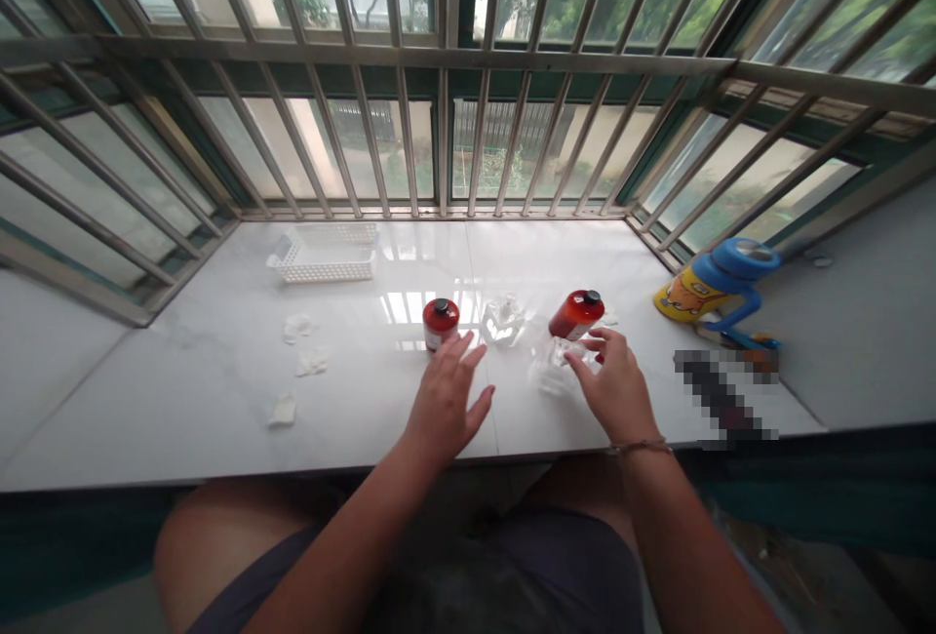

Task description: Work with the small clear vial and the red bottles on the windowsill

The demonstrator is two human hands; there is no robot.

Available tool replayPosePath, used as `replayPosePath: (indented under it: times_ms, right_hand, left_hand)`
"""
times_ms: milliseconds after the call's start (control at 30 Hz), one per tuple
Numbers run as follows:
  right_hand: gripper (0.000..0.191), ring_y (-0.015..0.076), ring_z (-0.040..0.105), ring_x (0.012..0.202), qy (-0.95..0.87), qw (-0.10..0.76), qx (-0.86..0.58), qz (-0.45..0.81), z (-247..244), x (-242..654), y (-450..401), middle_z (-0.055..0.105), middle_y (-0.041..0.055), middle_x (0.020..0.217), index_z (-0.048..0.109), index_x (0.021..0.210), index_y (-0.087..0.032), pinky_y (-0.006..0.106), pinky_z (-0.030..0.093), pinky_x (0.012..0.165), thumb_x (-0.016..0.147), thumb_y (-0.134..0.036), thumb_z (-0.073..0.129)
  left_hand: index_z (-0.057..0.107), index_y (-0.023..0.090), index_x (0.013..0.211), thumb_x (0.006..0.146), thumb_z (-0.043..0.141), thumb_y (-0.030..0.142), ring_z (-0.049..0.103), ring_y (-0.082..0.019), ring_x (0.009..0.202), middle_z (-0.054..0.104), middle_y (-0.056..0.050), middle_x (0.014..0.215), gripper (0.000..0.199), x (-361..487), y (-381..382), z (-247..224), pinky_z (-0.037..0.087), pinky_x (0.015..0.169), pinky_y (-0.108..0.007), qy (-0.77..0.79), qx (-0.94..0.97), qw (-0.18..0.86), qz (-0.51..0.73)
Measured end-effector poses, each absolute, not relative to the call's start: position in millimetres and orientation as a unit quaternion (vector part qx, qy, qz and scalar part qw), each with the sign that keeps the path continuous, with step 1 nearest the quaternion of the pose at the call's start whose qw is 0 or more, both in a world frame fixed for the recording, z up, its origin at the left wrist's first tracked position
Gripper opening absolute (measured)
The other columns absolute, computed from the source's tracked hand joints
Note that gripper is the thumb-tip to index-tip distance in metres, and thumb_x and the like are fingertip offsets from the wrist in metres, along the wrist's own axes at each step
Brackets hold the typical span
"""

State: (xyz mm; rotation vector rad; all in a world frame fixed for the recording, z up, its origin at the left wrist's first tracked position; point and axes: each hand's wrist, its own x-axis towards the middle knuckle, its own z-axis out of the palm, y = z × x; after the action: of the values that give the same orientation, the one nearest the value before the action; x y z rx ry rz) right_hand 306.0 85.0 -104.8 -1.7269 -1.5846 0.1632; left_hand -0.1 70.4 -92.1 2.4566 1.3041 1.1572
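Note:
A red bottle with a black cap point(441, 320) stands on the white counter, just beyond the fingertips of my left hand point(445, 400). That hand has its fingers apart and holds nothing. My right hand point(612, 378) curves its thumb and fingers around the right side of a clear glass-like container point(557, 369); its grip is partly hidden. Right behind this container is a second red bottle point(575, 314), looking tilted in the view. Another clear container point(503, 319) sits between the two red bottles.
A white perforated basket point(326, 268) lies at the back left. Crumpled white pieces point(312, 362) are spread on the left of the counter point(182, 400). A blue and yellow bottle point(721, 278) stands at the right, near a blurred dark item point(721, 398). Metal bars point(439, 57) line the back.

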Motion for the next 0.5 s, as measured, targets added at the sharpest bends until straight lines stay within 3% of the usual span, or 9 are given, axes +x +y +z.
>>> replayPosePath:
  times_ms: [133, 233, 300, 367, 500]
  right_hand:
    - [0.059, 0.0330, 0.068, 0.095, -0.576, 0.362, -0.732, 0.047, -109, 348, 78, 0.077, 0.0150, 0.117, 0.055, 0.138, -0.022, 0.051, 0.057, 0.089, 0.094, -0.059, 0.068]
    - [0.063, 0.0333, 0.069, 0.097, -0.565, 0.364, -0.739, 0.044, -115, 367, 77, 0.078, 0.0158, 0.121, 0.052, 0.143, -0.021, 0.051, 0.057, 0.091, 0.093, -0.056, 0.067]
    - [0.065, 0.0334, 0.070, 0.101, -0.567, 0.370, -0.735, 0.048, -120, 374, 77, 0.078, 0.0156, 0.122, 0.051, 0.146, -0.020, 0.051, 0.057, 0.092, 0.094, -0.054, 0.067]
    - [0.065, 0.0336, 0.070, 0.103, -0.568, 0.373, -0.732, 0.053, -123, 377, 78, 0.079, 0.0152, 0.122, 0.050, 0.148, -0.020, 0.051, 0.058, 0.094, 0.095, -0.054, 0.066]
    - [0.065, 0.0353, 0.069, 0.110, -0.573, 0.384, -0.723, 0.037, -120, 375, 75, 0.078, 0.0146, 0.128, 0.054, 0.146, -0.021, 0.053, 0.058, 0.096, 0.093, -0.056, 0.069]
  left_hand:
    - [0.023, 0.024, 0.170, 0.096, 0.077, 0.032, 0.042, -0.039, 0.159, 0.046, -0.021, 0.167, 0.092, -26, 98, -88, 0.040, 0.129, -0.062, 0.518, 0.721, 0.030, 0.458]
    - [0.022, 0.023, 0.171, 0.086, 0.088, 0.044, 0.038, -0.043, 0.161, 0.041, -0.023, 0.171, 0.110, -37, 124, -93, 0.039, 0.128, -0.064, 0.591, 0.671, 0.116, 0.432]
    - [0.024, 0.023, 0.170, 0.080, 0.093, 0.048, 0.041, -0.044, 0.159, 0.047, -0.021, 0.168, 0.116, -38, 139, -97, 0.040, 0.127, -0.063, 0.619, 0.644, 0.200, 0.403]
    - [0.032, 0.024, 0.166, 0.078, 0.093, 0.046, 0.049, -0.041, 0.154, 0.056, -0.019, 0.161, 0.109, -37, 150, -100, 0.044, 0.125, -0.060, 0.632, 0.622, 0.259, 0.383]
    - [0.057, 0.025, 0.146, 0.080, 0.091, 0.037, 0.064, -0.036, 0.139, 0.069, -0.013, 0.147, 0.074, -32, 156, -100, 0.050, 0.118, -0.054, 0.635, 0.604, 0.280, 0.392]
